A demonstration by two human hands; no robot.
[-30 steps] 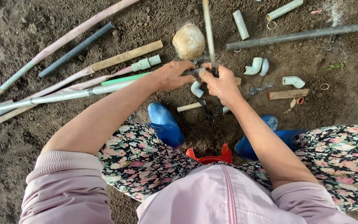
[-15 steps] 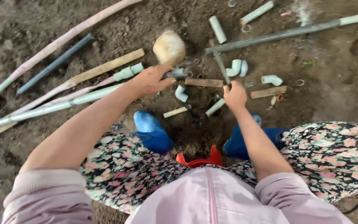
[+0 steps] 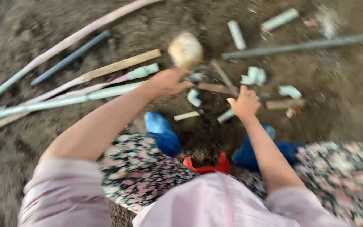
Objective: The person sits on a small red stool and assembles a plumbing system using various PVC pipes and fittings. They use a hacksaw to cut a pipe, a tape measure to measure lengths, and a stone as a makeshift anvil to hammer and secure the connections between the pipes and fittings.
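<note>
Head view: left hand [image 3: 169, 82] reaches a pale fitting [image 3: 195, 77] below the stone [image 3: 185, 50]; right hand [image 3: 244, 103] clenches a thin rod [image 3: 225, 80]; left grip unclear.

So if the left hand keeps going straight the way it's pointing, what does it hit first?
Likely the small pale pipe fitting right at the fingertips of the left hand; the round stone lies just beyond. Motion blur makes depth uncertain.

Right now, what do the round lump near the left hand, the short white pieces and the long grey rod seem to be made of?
Lump: probably stone, tan, matt and rough, though blur leaves it open.
White pieces: likely plastic pipe fittings; pale, smooth, tubular or bent.
Grey rod: metal or plastic pipe; straight, even grey, dull. The blur hides which.
The left hand is closest to the lump.
</note>
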